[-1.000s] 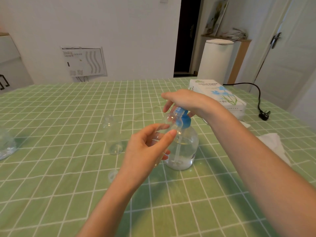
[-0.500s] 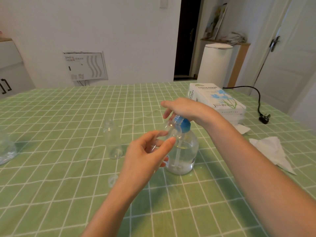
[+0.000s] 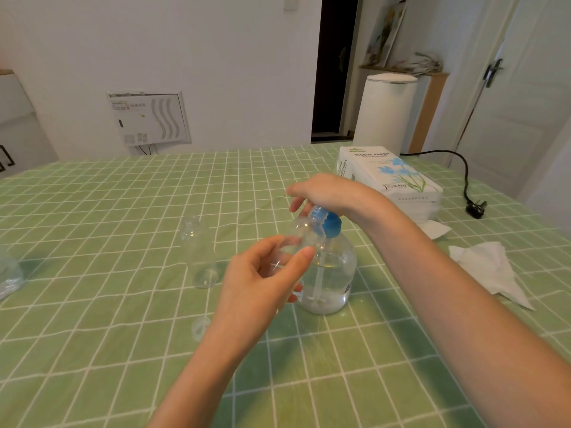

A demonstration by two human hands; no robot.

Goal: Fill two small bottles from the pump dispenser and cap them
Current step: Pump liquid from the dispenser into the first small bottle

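A clear pump dispenser [image 3: 332, 273] with a blue pump head stands mid-table, partly filled with clear liquid. My right hand [image 3: 327, 193] lies palm-down on top of the pump head. My left hand [image 3: 262, 282] holds a small clear bottle [image 3: 304, 234] tilted, its mouth up against the blue spout. A second small clear bottle [image 3: 199, 251] stands upright and uncapped to the left, a little liquid at its bottom. A small clear cap [image 3: 200, 325] lies on the cloth in front of it.
The table has a green checked cloth [image 3: 92, 304]. A tissue paper pack [image 3: 389, 177] sits back right, loose white tissues [image 3: 488, 267] to the right. A black power cord and plug [image 3: 475, 208] lie at the far right. A clear container [image 3: 9, 273] shows at the left edge.
My hands and the bottles keep their places; the small bottle stays at the spout. The view has shifted slightly, so the scene sits a little lower in frame.
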